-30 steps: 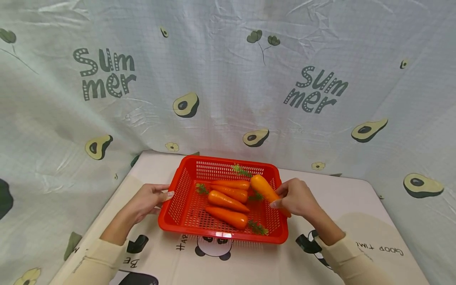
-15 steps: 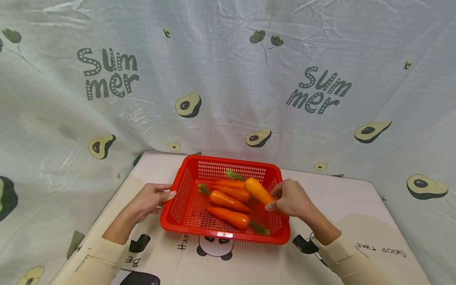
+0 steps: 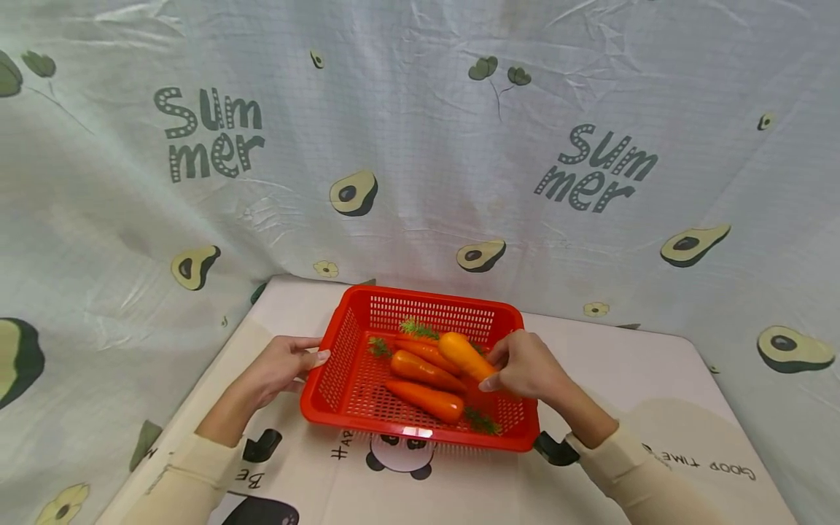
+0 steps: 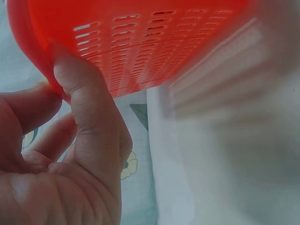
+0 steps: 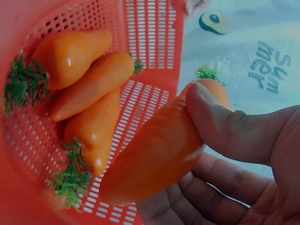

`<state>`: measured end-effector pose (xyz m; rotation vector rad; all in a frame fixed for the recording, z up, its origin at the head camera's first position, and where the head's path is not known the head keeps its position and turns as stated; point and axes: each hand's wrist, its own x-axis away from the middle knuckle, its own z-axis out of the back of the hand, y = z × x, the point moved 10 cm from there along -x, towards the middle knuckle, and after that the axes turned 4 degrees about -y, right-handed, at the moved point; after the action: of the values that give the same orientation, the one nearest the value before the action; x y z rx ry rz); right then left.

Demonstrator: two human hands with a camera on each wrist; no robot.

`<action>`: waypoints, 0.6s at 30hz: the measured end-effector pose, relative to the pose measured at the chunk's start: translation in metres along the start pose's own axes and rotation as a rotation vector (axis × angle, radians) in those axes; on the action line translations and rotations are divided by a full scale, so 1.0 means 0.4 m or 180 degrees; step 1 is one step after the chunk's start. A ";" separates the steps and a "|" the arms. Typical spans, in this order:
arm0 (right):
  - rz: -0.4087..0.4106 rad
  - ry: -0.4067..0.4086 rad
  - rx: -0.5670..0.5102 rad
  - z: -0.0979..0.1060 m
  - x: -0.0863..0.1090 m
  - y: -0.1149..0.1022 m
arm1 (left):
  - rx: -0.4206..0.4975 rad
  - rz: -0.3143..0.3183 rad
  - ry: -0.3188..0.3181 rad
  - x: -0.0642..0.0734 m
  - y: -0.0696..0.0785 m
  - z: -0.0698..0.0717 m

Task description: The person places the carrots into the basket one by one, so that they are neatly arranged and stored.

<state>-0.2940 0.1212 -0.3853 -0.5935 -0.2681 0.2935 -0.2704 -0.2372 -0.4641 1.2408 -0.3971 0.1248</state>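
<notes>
A red plastic basket (image 3: 367, 425) with slotted walls stands on the table, holding several orange carrots (image 3: 425, 401) with feathery green tops. My left hand (image 3: 282, 368) grips its left rim; the left wrist view has the thumb (image 4: 89, 108) pressed against the red wall. Over the basket's right side, my right hand (image 3: 530, 370) holds another carrot (image 3: 462, 354) between thumb and fingers. That carrot slants, its thick end toward the back left, over the others. In the right wrist view the held carrot (image 5: 154, 154) lies across the fingers, with a bit of green top past the thumb.
The basket sits on a pale tabletop (image 3: 656, 394) printed with panda figures and lettering. A whitish curtain (image 3: 420, 146) with avocado and lettering prints hangs right behind the table and along its sides.
My right hand has carried its carrot leftward, from the basket's right wall in over the other carrots. My left hand keeps its grip on the rim. The whole view has shifted slightly.
</notes>
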 end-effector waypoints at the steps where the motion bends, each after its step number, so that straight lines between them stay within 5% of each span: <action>1: 0.0037 -0.0013 -0.0004 -0.002 -0.002 -0.004 | -0.0005 -0.0005 -0.0003 0.000 0.001 0.000; 18: 0.0262 -0.0378 -0.0211 -0.058 -0.036 -0.035 | 0.0045 -0.0046 -0.0017 -0.003 -0.001 0.000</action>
<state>-0.2969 0.0936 -0.3980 -0.6545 -0.3696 0.4012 -0.2713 -0.2371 -0.4649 1.2581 -0.3923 0.1122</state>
